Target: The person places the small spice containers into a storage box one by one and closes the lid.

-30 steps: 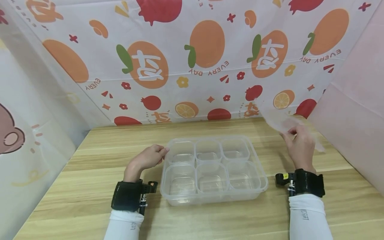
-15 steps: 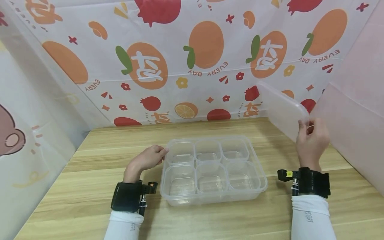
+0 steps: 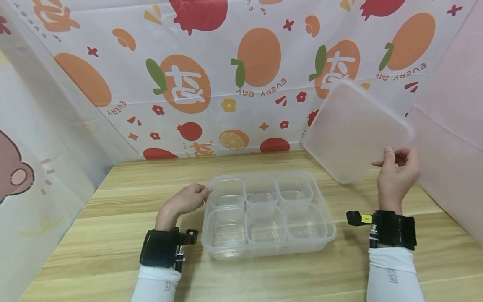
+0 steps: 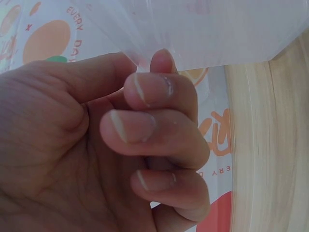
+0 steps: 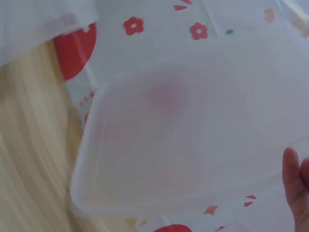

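A clear plastic container [image 3: 264, 251] stands on the wooden table, with several small clear square boxes [image 3: 266, 224] set in two rows inside it. My left hand [image 3: 186, 198] pinches the container's left rim near its back corner; in the left wrist view the thumb and forefinger [image 4: 161, 63] meet at the edge and the other fingers curl. To the right, my right hand [image 3: 398, 180] grips a translucent frosted lid [image 3: 358, 130] by its lower right edge. Tilted up on a corner, the lid faces me and overlaps the printed backdrop. Part of my right fingers is hidden behind it.
A fruit-printed cloth backdrop [image 3: 260, 109] rises along the table's back edge. Pale cloth walls [image 3: 445, 138] stand on both sides. Bare wood of the table [image 3: 128, 201] shows around the container. Black camera straps [image 3: 160, 247] circle both wrists.
The lid has swung up from low and nearly edge-on to a raised, broad-side tilt. My right hand has shifted slightly right. The left hand and container have stayed put.
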The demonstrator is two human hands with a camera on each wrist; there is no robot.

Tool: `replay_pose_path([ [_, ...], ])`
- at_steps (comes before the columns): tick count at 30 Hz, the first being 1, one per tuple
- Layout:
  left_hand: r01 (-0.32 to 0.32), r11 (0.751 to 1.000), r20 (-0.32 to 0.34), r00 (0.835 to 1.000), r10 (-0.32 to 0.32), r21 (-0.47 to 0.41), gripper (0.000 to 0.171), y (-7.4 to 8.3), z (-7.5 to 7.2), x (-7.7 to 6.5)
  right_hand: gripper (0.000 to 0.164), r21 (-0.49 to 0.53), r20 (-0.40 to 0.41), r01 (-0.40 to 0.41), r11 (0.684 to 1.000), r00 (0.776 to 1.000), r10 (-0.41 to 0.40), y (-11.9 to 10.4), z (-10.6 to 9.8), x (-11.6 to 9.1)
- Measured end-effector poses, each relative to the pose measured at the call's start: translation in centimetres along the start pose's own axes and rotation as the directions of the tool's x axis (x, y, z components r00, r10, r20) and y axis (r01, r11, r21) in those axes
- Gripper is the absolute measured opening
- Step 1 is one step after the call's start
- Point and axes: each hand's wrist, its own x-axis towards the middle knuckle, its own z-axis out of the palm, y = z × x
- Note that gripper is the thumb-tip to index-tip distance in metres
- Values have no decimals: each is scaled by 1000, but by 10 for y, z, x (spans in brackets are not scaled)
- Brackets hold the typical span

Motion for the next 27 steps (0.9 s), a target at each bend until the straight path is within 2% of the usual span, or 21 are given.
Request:
replay_pose_path([
  [2,1,1000,0,1000,-1,2,33,0,0,0,19,122,-3,-78,989,997,79,-1,-1,1],
  [4,1,1000,1,1000,-1,5,33,1,0,0,19,243,15,-155,958,988,156,-1,-3,2],
  [8,4,1000,4,1000,-4,2,33,1,0,0,17,348,86,-307,886,951,296,0,-6,2],
  [13,5,1000,3,1000,-5,1,33,1,-1,0,12,344,162,-478,808,878,450,1,-8,2],
  [18,5,1000,3,1000,-5,1,34,1,-1,0,8,314,207,-573,757,820,534,1,-11,3],
  [23,-1,1000,5,1000,1,3,34,1,-1,0,9,343,256,-627,700,779,573,2,-14,4],
  [27,-5,1000,9,1000,5,7,33,2,-1,0,18,400,272,-647,649,760,590,3,-16,4],
])
